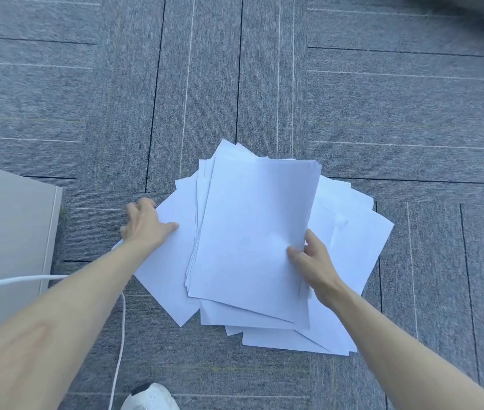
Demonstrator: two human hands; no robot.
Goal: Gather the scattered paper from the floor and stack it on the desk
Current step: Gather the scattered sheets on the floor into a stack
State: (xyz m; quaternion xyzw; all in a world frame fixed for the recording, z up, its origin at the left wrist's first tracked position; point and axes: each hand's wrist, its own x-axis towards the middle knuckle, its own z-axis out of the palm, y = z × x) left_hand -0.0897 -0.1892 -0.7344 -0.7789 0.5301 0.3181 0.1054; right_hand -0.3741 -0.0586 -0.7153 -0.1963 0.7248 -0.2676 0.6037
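Several white paper sheets lie fanned out on the grey carpet in the middle of the head view. My right hand [313, 263] grips a gathered stack of sheets [252, 232] at its lower right edge, held above the loose sheets. One loose sheet [169, 279] lies at the left of the pile, and my left hand [146, 221] is on its upper left corner, thumb on top of the paper and fingers curled at its edge. More loose sheets [356, 250] spread out to the right and below the stack.
A beige desk panel [7, 229] stands at the left edge. A white cable [120, 335] runs from it across the carpet toward my white shoe [149, 398]. Grey carpet tiles [264, 84] surround the pile.
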